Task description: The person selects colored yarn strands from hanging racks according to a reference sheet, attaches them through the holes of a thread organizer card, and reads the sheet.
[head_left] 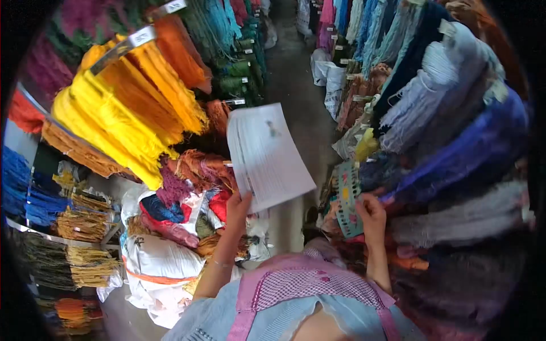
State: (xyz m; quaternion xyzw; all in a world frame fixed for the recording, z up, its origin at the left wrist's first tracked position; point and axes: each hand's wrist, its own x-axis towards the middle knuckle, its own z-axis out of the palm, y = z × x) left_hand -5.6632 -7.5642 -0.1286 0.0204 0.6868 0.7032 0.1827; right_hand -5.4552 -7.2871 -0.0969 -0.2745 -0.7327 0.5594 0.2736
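Observation:
My left hand [238, 207] grips the lower left corner of a few white printed sheets of paper [270, 162], which stretch out over the aisle. My right hand [372, 215] is closed, fingertips at the right edge of a pale green card [347, 199] with rows of holes along both sides and coloured pictures in the middle. The card appears pinched there, with a finger partly over its edge. Close to the right hand hangs blue-violet yarn [460, 150], somewhat blurred.
Yellow yarn hanks [108, 122] hang from a labelled metal bar on the left. Below them, white sacks [162, 258] and loose coloured yarn lie on the floor. Pale lavender yarn [432, 85] hangs on the right. A narrow aisle [290, 68] runs ahead between the racks.

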